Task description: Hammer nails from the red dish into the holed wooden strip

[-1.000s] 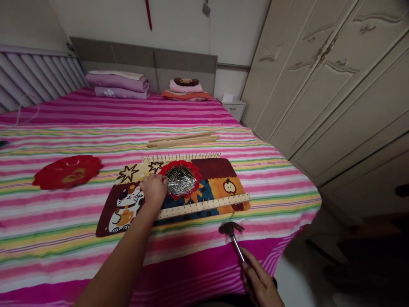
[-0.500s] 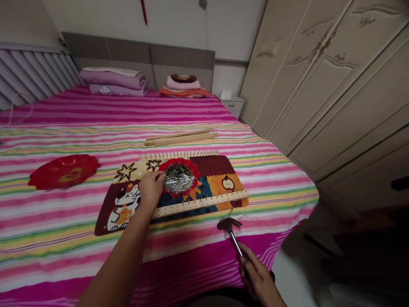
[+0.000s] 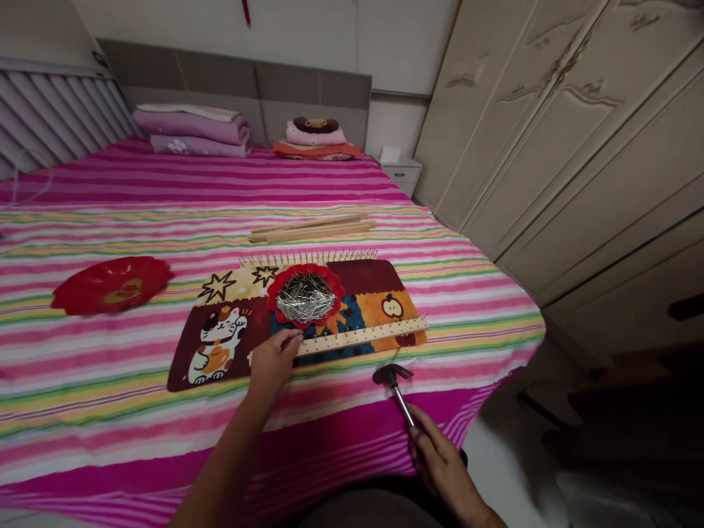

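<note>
My left hand (image 3: pixel 276 357) is pinched at the left part of a pale wooden strip (image 3: pixel 352 339). It seems to hold a nail, though the fingers hide most of it. Nails stand along the strip to the right of that hand. Just behind is a red scalloped bowl (image 3: pixel 273 309) full of loose nails (image 3: pixel 305 297). Lower right, my right hand (image 3: pixel 437 458) grips a claw hammer (image 3: pixel 400 396) by its handle, the head raised toward the mat's front edge. Strip and bowl rest on a patterned mat (image 3: pixel 366 279) with a cat picture.
Behind the mat lies another strip (image 3: pixel 308 258) with a row of nails. Farther back are several bare wooden sticks (image 3: pixel 319 231). A red plate (image 3: pixel 113 286) is at left on the striped bed (image 3: pixel 82 367). Folded bedding (image 3: pixel 192 132) sits by the headboard; a wardrobe (image 3: pixel 506 132) stands right.
My left hand has moved from the nails in the bowl toward me, down to the wooden strip. My right hand keeps the hammer in nearly the same place. The view has shifted slightly.
</note>
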